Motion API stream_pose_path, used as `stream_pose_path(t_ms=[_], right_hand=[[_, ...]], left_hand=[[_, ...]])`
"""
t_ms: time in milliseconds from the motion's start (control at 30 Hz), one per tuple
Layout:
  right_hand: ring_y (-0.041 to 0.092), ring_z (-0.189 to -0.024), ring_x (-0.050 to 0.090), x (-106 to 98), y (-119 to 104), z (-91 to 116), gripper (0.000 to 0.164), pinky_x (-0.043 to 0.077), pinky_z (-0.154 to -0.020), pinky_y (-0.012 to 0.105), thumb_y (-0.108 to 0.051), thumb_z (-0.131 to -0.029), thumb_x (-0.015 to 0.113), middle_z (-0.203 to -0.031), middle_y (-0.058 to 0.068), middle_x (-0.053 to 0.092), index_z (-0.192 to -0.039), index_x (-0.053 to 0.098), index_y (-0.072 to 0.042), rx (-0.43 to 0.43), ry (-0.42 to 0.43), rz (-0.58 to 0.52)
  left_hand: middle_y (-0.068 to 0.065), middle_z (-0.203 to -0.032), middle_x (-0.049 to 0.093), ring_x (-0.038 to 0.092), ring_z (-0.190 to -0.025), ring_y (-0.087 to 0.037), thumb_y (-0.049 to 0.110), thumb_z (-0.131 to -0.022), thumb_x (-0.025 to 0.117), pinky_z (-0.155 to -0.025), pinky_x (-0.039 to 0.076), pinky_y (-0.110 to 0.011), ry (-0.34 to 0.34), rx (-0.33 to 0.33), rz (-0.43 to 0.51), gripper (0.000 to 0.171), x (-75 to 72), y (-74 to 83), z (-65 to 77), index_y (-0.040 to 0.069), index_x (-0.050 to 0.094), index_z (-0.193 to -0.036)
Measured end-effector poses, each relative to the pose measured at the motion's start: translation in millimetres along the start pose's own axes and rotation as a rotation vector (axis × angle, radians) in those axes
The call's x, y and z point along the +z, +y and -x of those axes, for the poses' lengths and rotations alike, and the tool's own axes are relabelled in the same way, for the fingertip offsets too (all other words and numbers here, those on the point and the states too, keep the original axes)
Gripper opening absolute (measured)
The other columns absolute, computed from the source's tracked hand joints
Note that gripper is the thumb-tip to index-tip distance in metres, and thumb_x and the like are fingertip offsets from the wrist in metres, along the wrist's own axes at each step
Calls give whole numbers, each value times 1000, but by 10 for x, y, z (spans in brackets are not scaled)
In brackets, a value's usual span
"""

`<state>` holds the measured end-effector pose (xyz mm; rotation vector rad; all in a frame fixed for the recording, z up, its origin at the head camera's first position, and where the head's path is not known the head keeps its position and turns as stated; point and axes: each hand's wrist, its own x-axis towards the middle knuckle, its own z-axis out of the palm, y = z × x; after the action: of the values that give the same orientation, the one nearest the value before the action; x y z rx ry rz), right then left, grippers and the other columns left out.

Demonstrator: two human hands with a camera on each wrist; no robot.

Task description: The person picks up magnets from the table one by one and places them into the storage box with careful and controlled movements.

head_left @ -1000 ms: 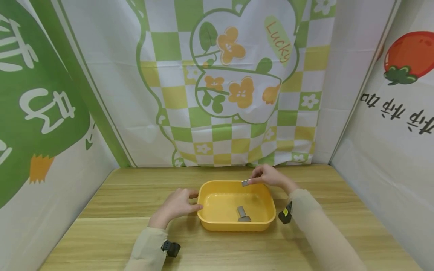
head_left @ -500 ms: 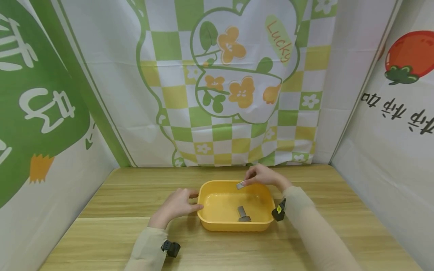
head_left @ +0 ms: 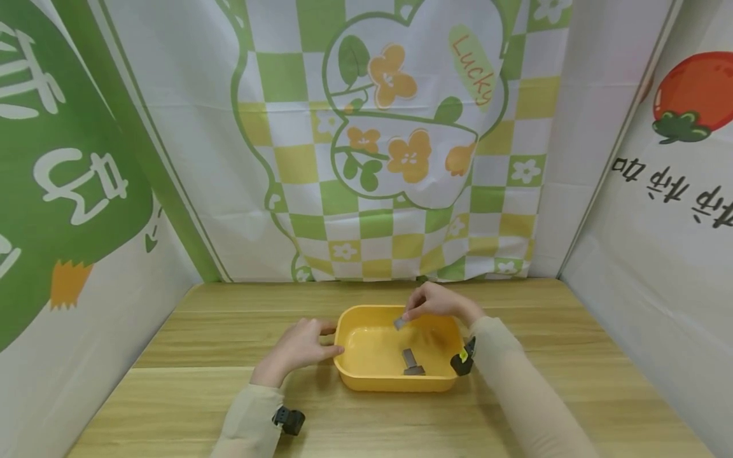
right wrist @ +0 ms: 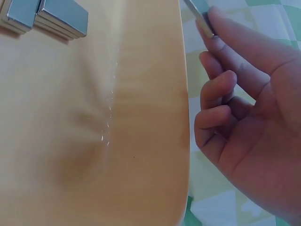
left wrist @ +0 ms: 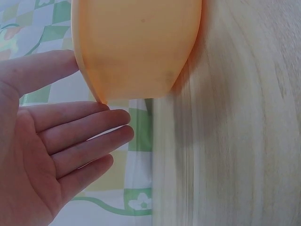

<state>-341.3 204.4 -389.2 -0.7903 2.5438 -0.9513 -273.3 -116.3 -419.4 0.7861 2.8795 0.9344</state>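
Observation:
A yellow plastic basin (head_left: 372, 383) stands on the wooden table. My left hand (head_left: 300, 346) touches its left end, with the thumb at the rim and the other fingers extended; in the left wrist view the palm shows and the fingers (left wrist: 89, 125) are straight. Above the far right part of the basin, my right hand (head_left: 432, 300) pinches a small flat silvery metal plate (head_left: 399, 322) between thumb and index finger, the other fingers curled. On the basin floor lie two stacks of thin rectangular metal plates (head_left: 410, 362), set against each other; the right wrist view shows the layers of one stack (right wrist: 63, 19).
The wooden table (head_left: 217, 356) extends on both sides of the basin. A green and white patterned cloth (head_left: 366, 229) hangs along its back edge, with printed sheets (head_left: 641, 254) at the sides. Each wrist bears a small black camera (head_left: 289, 420).
My right hand has moved left and further over the basin with the metal plate, which now tilts downward. The left hand, the basin and the stacks have stayed in place.

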Motion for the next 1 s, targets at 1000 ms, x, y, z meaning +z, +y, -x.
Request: stream_pose_path(t_ms=[1000], right_hand=[[11,-56,48,74,31,2,8,32,-49,18,-19,-84,72,-72,14,69,-79,76,-13,57,-220,61]], left_hand=[[-14,-119,66,63,-110,-32,33,-81,74,-92,50,-50,-7,-25,-38,48,-7,21,-15,8,64,-121]])
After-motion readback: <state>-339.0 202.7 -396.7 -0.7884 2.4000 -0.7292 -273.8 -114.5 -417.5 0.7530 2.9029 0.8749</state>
